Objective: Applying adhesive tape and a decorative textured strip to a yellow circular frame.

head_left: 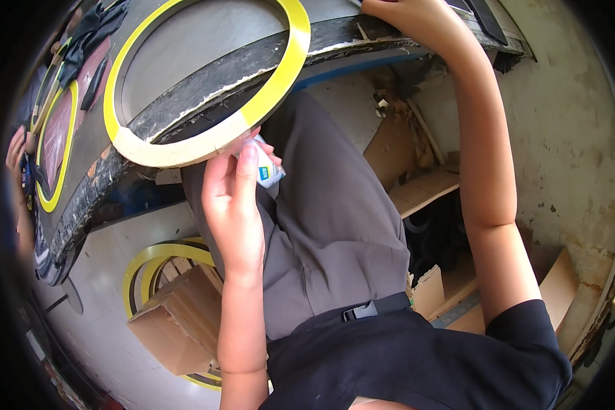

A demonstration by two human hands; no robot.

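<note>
Grey covers the desk [191, 48], its black edge chipped, a stained wall [560, 137] at three o'clock. At eleven o'clock the yellow ring [295, 61] juts past that edge, long axis running from seven to one, its rim pale from eight to five. Just below it, the left hand [232, 188] has its grip pinching a white tube [269, 172]; part of the fingers hides behind the rim. At one o'clock the right hand [396, 10] is cropped, so I can't tell its grip. A cardboard box [178, 314] stands at eight, blocking some yellow hoops [140, 266]; a co-worker's hand [15, 147] shows at ten.
</note>
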